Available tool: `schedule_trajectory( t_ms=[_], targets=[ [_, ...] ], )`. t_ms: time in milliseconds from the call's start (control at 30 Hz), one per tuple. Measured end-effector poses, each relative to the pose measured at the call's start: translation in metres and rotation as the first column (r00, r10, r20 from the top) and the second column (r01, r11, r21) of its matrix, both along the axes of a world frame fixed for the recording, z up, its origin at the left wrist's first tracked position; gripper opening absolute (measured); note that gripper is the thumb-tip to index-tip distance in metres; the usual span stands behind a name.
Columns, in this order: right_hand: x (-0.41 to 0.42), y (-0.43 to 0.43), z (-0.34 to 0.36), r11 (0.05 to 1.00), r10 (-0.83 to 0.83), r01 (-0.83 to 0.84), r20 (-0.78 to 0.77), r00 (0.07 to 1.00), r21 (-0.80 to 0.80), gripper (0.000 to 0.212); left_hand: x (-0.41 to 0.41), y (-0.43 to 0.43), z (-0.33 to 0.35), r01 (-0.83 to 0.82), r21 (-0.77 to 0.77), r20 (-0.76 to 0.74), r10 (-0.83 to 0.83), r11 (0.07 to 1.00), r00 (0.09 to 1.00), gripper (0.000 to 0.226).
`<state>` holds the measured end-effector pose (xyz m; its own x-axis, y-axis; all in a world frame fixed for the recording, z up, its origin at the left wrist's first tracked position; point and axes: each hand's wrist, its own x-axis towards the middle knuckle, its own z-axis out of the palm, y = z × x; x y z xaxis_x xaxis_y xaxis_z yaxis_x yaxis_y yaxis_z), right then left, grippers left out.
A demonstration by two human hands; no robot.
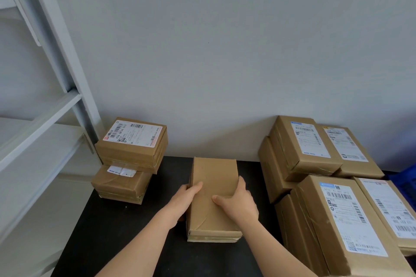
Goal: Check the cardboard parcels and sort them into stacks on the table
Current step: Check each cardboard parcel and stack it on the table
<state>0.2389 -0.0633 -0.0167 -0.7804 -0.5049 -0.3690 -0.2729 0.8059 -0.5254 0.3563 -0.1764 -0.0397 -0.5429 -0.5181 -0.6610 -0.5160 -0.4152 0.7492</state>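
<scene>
Head view, left to right: a white shelving rack (45, 119) fills the left edge of the frame and stands against a pale grey wall (225, 51). Just right of the rack's foot, at the back left corner of the black surface (117, 231), is a small stack. Its labelled parcel (135, 141), with a white, red-edged shipping label facing up, lies on a lower parcel (117, 184) that is turned slightly out of line with it.

At the centre of the frame a plain parcel (213, 198) lies flat on the surface. Its long side runs away from the camera, and its bare brown top shows creases. The left hand (185, 200) holds the parcel's left edge, with the thumb over the top face and the fingers curled down the side. The right hand (238, 204) mirrors it on the right edge, thumb on top, so each grip is closed round this parcel. The plain parcel stands well apart from the stack on the left and closer to the pile on the right.

On the right side of the frame more labelled boxes are packed touching one another. A rear parcel (306, 144) sits on others beside the wall, and a second rear parcel (351, 153) lies against it. A front parcel (342, 220) and a far-right parcel (391, 209) lie nearer the camera. At the right edge a blue object (405, 182) shows behind them, too cropped to identify.
</scene>
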Motion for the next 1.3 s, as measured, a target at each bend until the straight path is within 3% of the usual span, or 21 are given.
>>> schedule_trajectory(
  t_ms=[133, 200, 500, 733, 833, 967, 1133, 1300],
  targets=[
    [-0.006, 0.003, 0.004, 0.995, -0.013, 0.025, 0.12, 0.993, -0.093, 0.099, 0.004, 0.0, 0.006, -0.057, 0.15, -0.078, 0.07, 0.987, 0.994, 0.066],
    [-0.009, 0.005, 0.007, 0.991, -0.022, 0.041, 0.148, 0.989, -0.129, 0.096, 0.005, 0.001, 0.01, -0.077, 0.15, -0.087, 0.09, 0.986, 0.992, 0.067],
    [-0.008, 0.002, 0.016, 0.972, -0.009, 0.067, 0.244, 0.97, -0.227, 0.088, 0.006, -0.002, 0.023, -0.226, -0.143, -0.203, 0.194, 0.964, 0.96, 0.051],
    [-0.002, -0.005, 0.018, 0.98, 0.051, 0.002, 0.257, 0.965, -0.2, 0.061, 0.008, -0.003, 0.035, -0.235, -0.262, -0.243, 0.172, 0.936, 0.955, 0.048],
    [0.001, -0.009, 0.021, 0.968, 0.007, 0.077, 0.332, 0.943, -0.239, 0.053, 0.007, -0.001, 0.037, -0.199, -0.336, -0.222, 0.128, 0.921, 0.967, 0.05],
    [0.005, -0.015, 0.03, 0.95, -0.096, 0.218, 0.458, 0.884, -0.222, 0.059, 0.001, 0.004, 0.038, -0.076, -0.501, -0.098, 0.031, 0.862, 0.995, 0.057],
    [0.003, -0.012, 0.027, 0.971, -0.001, 0.091, 0.378, 0.926, -0.221, 0.059, -0.005, 0.006, 0.038, 0.008, -0.565, -0.007, -0.014, 0.825, 1.0, 0.071],
    [0.002, -0.01, 0.024, 0.975, 0.037, 0.052, 0.388, 0.921, -0.214, 0.061, -0.009, 0.005, 0.037, 0.049, -0.518, 0.024, -0.043, 0.854, 0.999, 0.08]
  ],
)
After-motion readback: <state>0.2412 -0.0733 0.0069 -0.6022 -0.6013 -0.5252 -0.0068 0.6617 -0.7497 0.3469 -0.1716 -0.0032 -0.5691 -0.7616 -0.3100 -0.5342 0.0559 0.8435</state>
